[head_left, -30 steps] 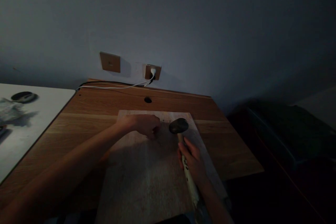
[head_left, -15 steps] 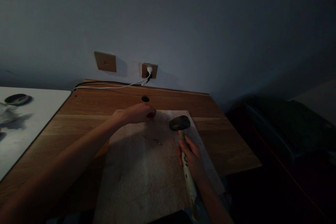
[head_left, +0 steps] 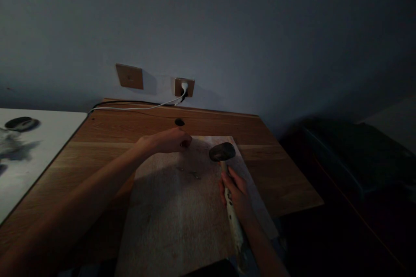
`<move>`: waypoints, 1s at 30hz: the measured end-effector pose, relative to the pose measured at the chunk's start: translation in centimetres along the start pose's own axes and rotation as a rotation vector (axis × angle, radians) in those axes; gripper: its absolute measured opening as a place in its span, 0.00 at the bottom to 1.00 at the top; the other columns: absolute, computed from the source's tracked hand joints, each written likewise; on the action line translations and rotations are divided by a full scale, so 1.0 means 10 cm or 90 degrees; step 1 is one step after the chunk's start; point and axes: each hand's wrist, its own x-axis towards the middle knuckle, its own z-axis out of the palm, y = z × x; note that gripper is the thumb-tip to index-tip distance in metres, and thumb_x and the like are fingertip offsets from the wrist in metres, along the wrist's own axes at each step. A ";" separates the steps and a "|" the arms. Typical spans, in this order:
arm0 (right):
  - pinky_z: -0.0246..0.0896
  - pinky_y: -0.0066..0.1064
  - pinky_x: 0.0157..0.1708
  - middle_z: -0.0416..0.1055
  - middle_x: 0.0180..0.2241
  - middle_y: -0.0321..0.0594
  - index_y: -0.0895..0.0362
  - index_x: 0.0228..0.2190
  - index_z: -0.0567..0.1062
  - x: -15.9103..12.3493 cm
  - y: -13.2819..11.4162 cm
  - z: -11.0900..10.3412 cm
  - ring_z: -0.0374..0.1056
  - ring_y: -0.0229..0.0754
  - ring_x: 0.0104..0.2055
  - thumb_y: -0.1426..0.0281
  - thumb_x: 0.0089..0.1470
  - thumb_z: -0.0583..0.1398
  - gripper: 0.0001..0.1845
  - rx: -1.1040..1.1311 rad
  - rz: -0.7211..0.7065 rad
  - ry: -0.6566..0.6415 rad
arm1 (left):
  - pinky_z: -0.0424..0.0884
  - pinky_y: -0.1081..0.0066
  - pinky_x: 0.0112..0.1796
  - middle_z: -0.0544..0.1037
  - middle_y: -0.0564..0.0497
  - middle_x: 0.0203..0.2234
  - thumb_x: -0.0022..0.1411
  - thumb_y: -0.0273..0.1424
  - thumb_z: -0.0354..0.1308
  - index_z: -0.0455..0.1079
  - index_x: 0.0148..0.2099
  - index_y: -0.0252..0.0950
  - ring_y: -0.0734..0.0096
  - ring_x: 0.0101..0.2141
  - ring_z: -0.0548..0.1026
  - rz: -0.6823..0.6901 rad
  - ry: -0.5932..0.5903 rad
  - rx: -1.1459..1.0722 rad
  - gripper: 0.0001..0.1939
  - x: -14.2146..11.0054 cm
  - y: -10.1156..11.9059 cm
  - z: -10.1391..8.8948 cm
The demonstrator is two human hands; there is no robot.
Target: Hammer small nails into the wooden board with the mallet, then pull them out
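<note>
A mallet (head_left: pixel 222 152) with a dark head and a pale, spotted handle is gripped in my right hand (head_left: pixel 236 190), its head over the upper right of a pale wooden board (head_left: pixel 169 225). My left hand (head_left: pixel 173 140) is at the board's far left part, fingers curled and pinched together. Whatever may be between those fingertips is hidden or too small to make out. Several small thin metal pieces, perhaps nails (head_left: pixel 195 175), lie on the board just below my left hand.
Under the board is a wooden desk (head_left: pixel 286 181) with a round cable hole (head_left: pixel 180 122). A white table (head_left: pixel 48 151) on the left holds a dark oval object (head_left: pixel 22 124) and crumpled plastic (head_left: pixel 9 143). Cables run to a wall socket (head_left: pixel 184 88). A dark bulky object (head_left: pixel 357 156) is at right.
My left hand has moved away toward the board's far edge, uncovering the small metal pieces. The mallet stays in my right hand, almost unmoved. The view has shifted slightly.
</note>
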 end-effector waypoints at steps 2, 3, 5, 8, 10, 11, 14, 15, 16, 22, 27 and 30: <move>0.50 0.21 0.12 0.65 0.19 0.28 0.55 0.28 0.70 0.00 0.00 0.00 0.57 0.28 0.13 0.47 0.57 0.63 0.24 -0.002 -0.004 0.001 | 0.67 0.74 0.32 0.81 0.52 0.29 0.56 0.20 0.59 0.79 0.36 0.36 0.72 0.29 0.77 0.004 0.010 -0.012 0.10 0.01 0.00 0.01; 0.50 0.21 0.12 0.65 0.19 0.28 0.55 0.28 0.71 -0.01 0.00 0.00 0.57 0.28 0.13 0.47 0.58 0.63 0.23 -0.003 -0.006 0.002 | 0.67 0.75 0.32 0.82 0.51 0.30 0.57 0.20 0.58 0.79 0.38 0.36 0.72 0.29 0.77 0.008 0.017 -0.023 0.11 0.02 0.00 0.02; 0.50 0.21 0.13 0.65 0.19 0.28 0.55 0.29 0.71 -0.01 -0.01 0.00 0.58 0.29 0.13 0.48 0.58 0.63 0.23 -0.006 -0.008 0.002 | 0.68 0.75 0.33 0.83 0.51 0.32 0.57 0.20 0.58 0.80 0.39 0.36 0.71 0.31 0.78 0.013 0.033 -0.048 0.12 0.04 -0.01 0.05; 0.50 0.21 0.13 0.65 0.19 0.28 0.55 0.30 0.71 -0.02 -0.04 0.00 0.57 0.29 0.13 0.48 0.58 0.63 0.22 -0.010 -0.012 0.000 | 0.69 0.74 0.36 0.84 0.49 0.34 0.59 0.21 0.59 0.81 0.40 0.35 0.70 0.33 0.79 0.019 0.045 -0.081 0.11 0.08 -0.02 0.12; 0.49 0.21 0.13 0.65 0.19 0.28 0.55 0.31 0.72 -0.02 -0.04 0.00 0.57 0.29 0.13 0.48 0.58 0.63 0.22 -0.012 -0.012 0.000 | 0.70 0.74 0.37 0.84 0.50 0.34 0.59 0.23 0.62 0.81 0.39 0.36 0.69 0.34 0.79 0.023 0.049 -0.113 0.08 0.09 -0.05 0.17; 0.49 0.22 0.13 0.65 0.19 0.28 0.55 0.32 0.73 -0.01 -0.04 0.00 0.57 0.29 0.13 0.48 0.58 0.63 0.22 -0.012 -0.010 0.002 | 0.70 0.74 0.38 0.84 0.50 0.34 0.60 0.25 0.63 0.80 0.39 0.36 0.70 0.34 0.79 0.024 0.051 -0.136 0.06 0.10 -0.07 0.19; 0.49 0.22 0.12 0.65 0.20 0.28 0.55 0.33 0.73 0.00 -0.02 0.00 0.57 0.29 0.13 0.47 0.57 0.63 0.23 -0.008 0.000 0.008 | 0.71 0.73 0.39 0.83 0.51 0.35 0.61 0.31 0.65 0.80 0.39 0.36 0.69 0.35 0.80 0.015 0.067 -0.221 0.06 0.08 -0.13 0.23; 0.50 0.21 0.12 0.65 0.20 0.28 0.55 0.32 0.73 0.00 -0.01 0.01 0.57 0.29 0.13 0.47 0.57 0.64 0.23 -0.007 0.003 0.009 | 0.71 0.73 0.39 0.83 0.51 0.35 0.61 0.33 0.65 0.79 0.40 0.36 0.69 0.36 0.80 0.007 0.070 -0.244 0.07 0.07 -0.14 0.23; 0.50 0.21 0.12 0.65 0.19 0.28 0.55 0.31 0.73 0.00 0.00 0.01 0.57 0.29 0.13 0.47 0.56 0.64 0.23 -0.006 0.005 0.009 | 0.71 0.73 0.39 0.83 0.50 0.35 0.61 0.34 0.66 0.79 0.41 0.35 0.68 0.35 0.79 -0.002 0.072 -0.260 0.09 0.06 -0.15 0.23; 0.49 0.20 0.12 0.65 0.19 0.27 0.55 0.31 0.73 0.03 -0.05 0.00 0.57 0.28 0.12 0.46 0.54 0.65 0.24 0.001 0.000 -0.004 | 0.70 0.72 0.37 0.81 0.51 0.31 0.59 0.36 0.67 0.77 0.38 0.34 0.68 0.33 0.78 -0.021 0.079 -0.264 0.10 0.04 -0.18 0.22; 0.49 0.21 0.11 0.66 0.20 0.27 0.55 0.35 0.76 0.12 -0.19 0.04 0.58 0.29 0.12 0.48 0.54 0.66 0.22 0.000 0.009 -0.026 | 0.70 0.72 0.38 0.82 0.49 0.33 0.60 0.35 0.65 0.78 0.39 0.34 0.67 0.35 0.79 0.006 0.069 -0.290 0.09 0.04 -0.23 0.21; 0.50 0.21 0.11 0.65 0.20 0.26 0.56 0.40 0.76 0.17 -0.28 0.12 0.58 0.29 0.12 0.50 0.56 0.65 0.22 -0.011 0.008 -0.048 | 0.70 0.72 0.39 0.82 0.49 0.34 0.60 0.34 0.64 0.79 0.39 0.34 0.68 0.35 0.79 0.019 0.062 -0.298 0.08 0.03 -0.24 0.21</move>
